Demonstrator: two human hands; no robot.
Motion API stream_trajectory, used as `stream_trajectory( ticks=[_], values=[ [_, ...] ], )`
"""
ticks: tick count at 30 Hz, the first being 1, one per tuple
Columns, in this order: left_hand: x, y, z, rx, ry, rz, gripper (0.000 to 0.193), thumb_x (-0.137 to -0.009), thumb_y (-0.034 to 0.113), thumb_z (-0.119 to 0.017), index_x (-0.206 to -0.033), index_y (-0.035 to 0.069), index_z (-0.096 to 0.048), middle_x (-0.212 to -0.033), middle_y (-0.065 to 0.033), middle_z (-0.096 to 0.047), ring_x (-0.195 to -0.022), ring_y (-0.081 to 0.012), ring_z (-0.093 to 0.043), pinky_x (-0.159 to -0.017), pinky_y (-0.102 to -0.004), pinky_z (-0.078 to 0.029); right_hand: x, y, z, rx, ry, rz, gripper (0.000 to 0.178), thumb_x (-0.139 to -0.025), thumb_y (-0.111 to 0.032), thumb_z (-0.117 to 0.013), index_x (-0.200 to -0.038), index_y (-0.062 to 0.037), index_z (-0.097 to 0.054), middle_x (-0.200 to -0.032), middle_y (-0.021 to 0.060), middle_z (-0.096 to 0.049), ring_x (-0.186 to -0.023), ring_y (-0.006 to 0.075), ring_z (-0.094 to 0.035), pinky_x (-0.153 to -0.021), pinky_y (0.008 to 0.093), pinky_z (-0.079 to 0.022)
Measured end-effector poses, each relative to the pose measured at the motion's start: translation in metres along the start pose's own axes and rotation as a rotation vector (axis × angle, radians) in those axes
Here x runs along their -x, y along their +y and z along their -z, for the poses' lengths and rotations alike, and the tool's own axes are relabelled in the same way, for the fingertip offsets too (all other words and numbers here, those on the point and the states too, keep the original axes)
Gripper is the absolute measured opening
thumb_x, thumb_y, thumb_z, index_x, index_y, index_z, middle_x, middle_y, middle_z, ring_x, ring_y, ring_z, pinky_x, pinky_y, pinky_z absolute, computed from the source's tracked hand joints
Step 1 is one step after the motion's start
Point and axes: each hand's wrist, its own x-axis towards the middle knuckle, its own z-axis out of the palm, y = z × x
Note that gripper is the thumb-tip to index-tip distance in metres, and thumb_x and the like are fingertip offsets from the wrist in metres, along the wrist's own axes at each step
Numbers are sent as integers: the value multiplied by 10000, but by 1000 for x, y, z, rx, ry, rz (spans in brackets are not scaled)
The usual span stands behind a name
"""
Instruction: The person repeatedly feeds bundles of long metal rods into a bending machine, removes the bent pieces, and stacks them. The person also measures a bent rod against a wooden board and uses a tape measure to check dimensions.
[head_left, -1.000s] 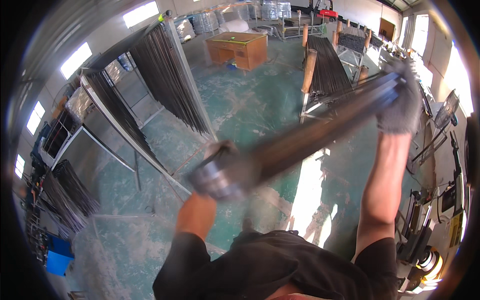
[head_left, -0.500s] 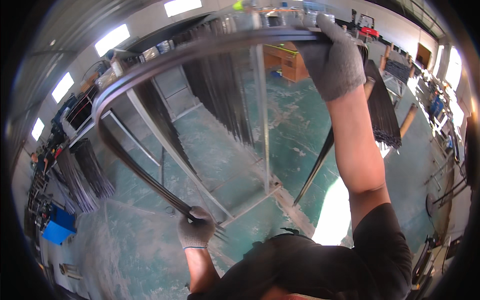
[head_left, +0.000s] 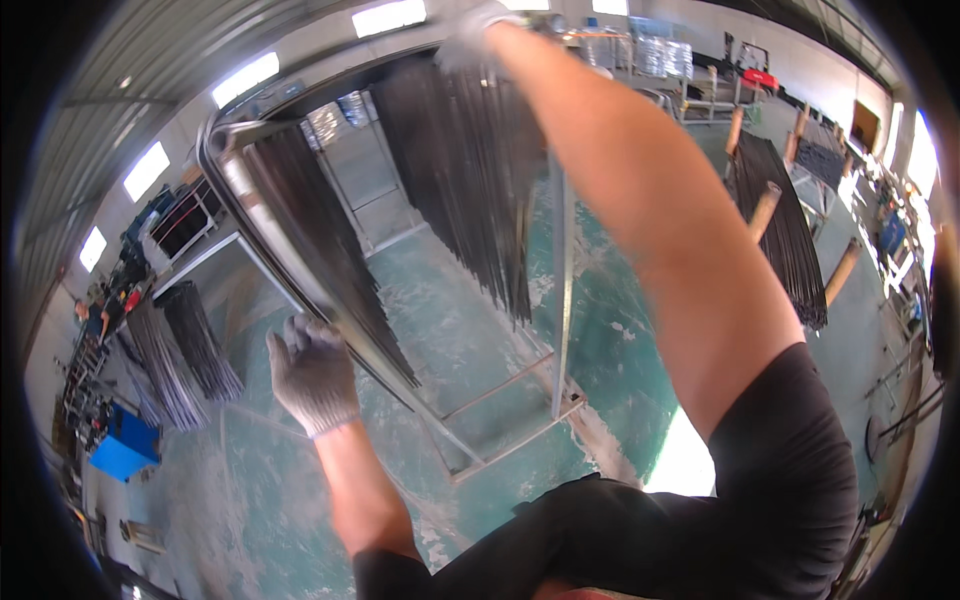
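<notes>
My left hand (head_left: 313, 375), in a pale grey knit glove, is raised with its fingers apart beside the front post (head_left: 400, 385) of a metal rack. Long dark flexible strips (head_left: 228, 185) now hang over the rack's near end and run down along that post, close to my left fingertips; whether they touch is not clear. At full stretch, my right hand (head_left: 474, 38), gloved too, is at the top of the rack, smeared by motion, and its fingers cannot be made out. Thick bunches of similar dark strips (head_left: 455, 190) hang from the rack behind.
More dark strips (head_left: 185, 350) hang at the left near a blue box (head_left: 125, 442). At the right, another bundle (head_left: 775, 215) hangs among brown tubes (head_left: 765, 210). The rack's base frame (head_left: 520, 435) stands low on the green floor. A person (head_left: 97, 315) is at the far left.
The dark strips, earlier stretched between both hands, now lie over the rack's end. My left hand has let go and moved up and left; my right hand has swung left across the top.
</notes>
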Motion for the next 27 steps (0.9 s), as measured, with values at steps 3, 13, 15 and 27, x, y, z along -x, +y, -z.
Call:
stream_trajectory(
  ticks=[3, 13, 15, 27],
  values=[
    [40, -55, 9, -530, -137, -183, 293, -1144, 254, -493, -1170, -17, -602, -992, -103, -638, -892, -225, -627, -866, -342, -525, 58, -61, -36, -415, 129, -85, 411, -942, -435, -709, -1077, -55, -789, -962, 192, -781, -929, 291, -777, -858, 438, -610],
    [184, -250, 206, -917, 359, 811, 207, -1048, 193, -629, -1134, 5, -639, -901, -137, -668, -767, -245, -651, -703, -427, -558, 383, 34, -84, -1830, -171, 254, 355, -864, -338, -859, -747, -27, -735, -685, 48, -714, -611, 132, -676, -588, 301, -551],
    [182, -295, 191, -943, 372, 909, 215, -1049, 197, -631, -1141, 3, -640, -911, -135, -670, -777, -241, -653, -711, -421, -559, 409, 81, -77, -1838, -158, 280, 325, -825, -300, -883, -754, -35, -708, -675, 45, -694, -614, 147, -675, -580, 307, -538],
    [117, -594, 101, -923, 114, 1136, 263, -1052, 219, -639, -1186, -7, -643, -977, -120, -678, -841, -215, -665, -762, -381, -566, 520, 286, -122, -1590, 233, -121, 361, -751, -307, -898, -730, -26, -672, -652, 91, -658, -594, 231, -647, -561, 367, -504]
  ],
)
